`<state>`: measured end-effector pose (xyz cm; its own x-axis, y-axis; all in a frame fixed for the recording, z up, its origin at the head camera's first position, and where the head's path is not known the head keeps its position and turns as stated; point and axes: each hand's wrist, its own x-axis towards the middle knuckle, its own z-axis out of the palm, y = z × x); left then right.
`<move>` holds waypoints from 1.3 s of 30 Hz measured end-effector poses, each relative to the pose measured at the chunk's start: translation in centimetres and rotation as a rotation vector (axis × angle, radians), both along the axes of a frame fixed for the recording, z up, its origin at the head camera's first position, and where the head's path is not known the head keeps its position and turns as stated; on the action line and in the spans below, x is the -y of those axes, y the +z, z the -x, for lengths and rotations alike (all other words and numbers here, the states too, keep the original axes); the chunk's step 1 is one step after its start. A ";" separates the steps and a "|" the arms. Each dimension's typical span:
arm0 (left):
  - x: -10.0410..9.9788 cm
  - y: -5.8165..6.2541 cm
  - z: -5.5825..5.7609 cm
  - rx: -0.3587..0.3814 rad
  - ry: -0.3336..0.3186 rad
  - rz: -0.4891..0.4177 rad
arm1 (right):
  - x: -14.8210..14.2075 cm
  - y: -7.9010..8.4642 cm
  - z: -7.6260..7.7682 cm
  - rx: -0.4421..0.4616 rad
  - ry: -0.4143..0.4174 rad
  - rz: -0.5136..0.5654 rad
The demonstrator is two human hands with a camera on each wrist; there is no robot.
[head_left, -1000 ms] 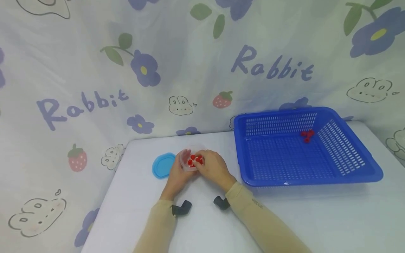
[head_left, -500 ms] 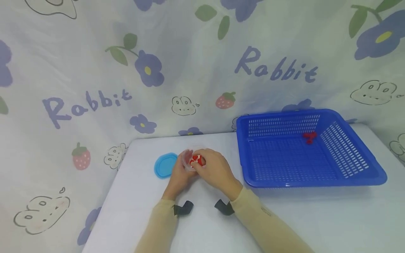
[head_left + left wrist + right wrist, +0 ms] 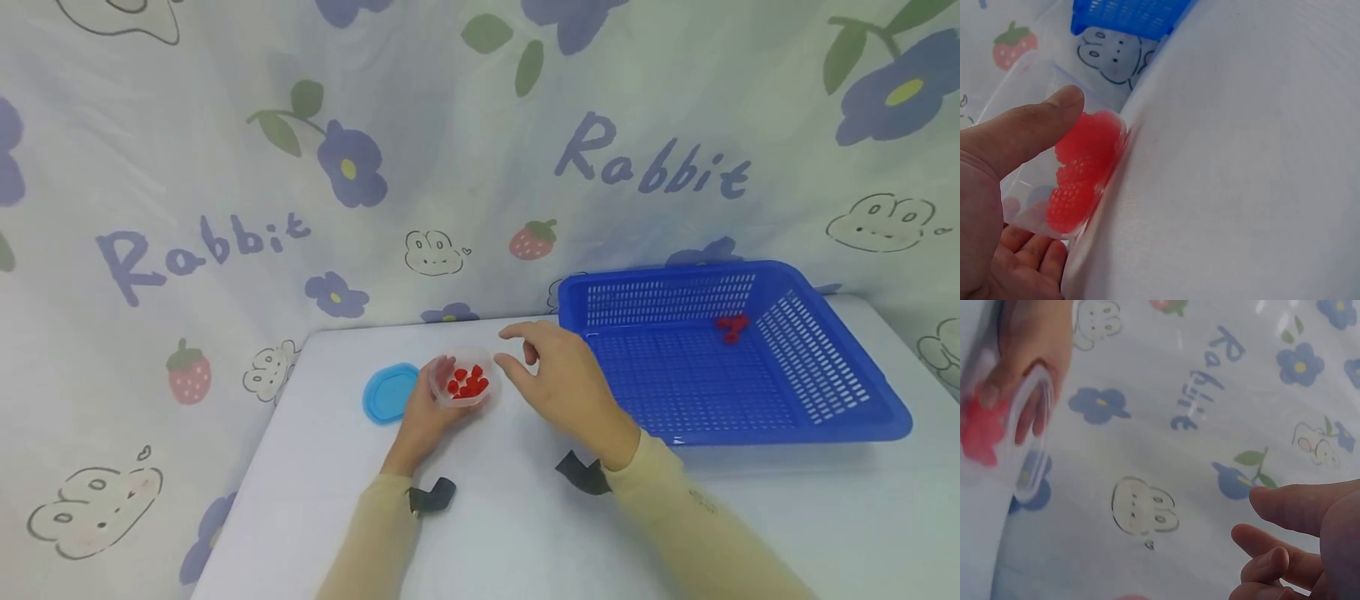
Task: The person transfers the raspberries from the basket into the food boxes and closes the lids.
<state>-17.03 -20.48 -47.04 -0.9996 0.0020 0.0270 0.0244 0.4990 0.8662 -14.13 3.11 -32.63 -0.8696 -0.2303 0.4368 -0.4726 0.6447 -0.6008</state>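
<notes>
The backdrop [image 3: 450, 183] is hung behind everything, likely so that the workspace is closed off. Below it, the table [image 3: 487, 533] is used as the flat working surface. On its right side the basket [image 3: 787, 437] is set with its wide mouth upward, probably so that it can be reached into by the right hand without obstruction.

The right hand [image 3: 558, 379] is raised between cup and basket, its near edge seen against the basket's left side. Thumb and forefinger are parted, the other fingers are bent, and nothing is seen to be held. By the left hand [image 3: 423, 417] the cup [image 3: 461, 356] is gripped, thumb on one side and fingers curled on the other, presumably so that it is kept steady. Its mouth is left uncovered and unblocked; whether its base is supported by the table cannot be told.

The lid [image 3: 388, 396] is laid flat just left of the cup, apparently so as to be kept out of the way. Inside the cup, red berries [image 3: 471, 385] are gathered at the bottom; other berries [image 3: 732, 328] are clustered in the basket's far right corner.
</notes>
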 end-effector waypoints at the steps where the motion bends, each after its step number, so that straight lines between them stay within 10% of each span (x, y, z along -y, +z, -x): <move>1: 0.0 0.0 0.0 0.003 0.003 0.000 | -0.4 0.2 0.1 -0.008 -0.003 -0.002; 23: 0.1 0.0 -0.1 0.009 -0.012 -0.021 | -12.1 1.7 4.3 -0.026 -0.190 -0.147; 39: -0.1 0.2 -0.3 0.024 0.005 -0.016 | -20.1 -0.6 8.6 0.244 -0.286 -0.328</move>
<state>-16.77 -20.42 -46.86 -1.0000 -0.0035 0.0033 0.0012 0.4855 0.8742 -22.73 23.18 -33.19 -0.9857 -0.0586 0.1578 -0.1201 0.9016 -0.4156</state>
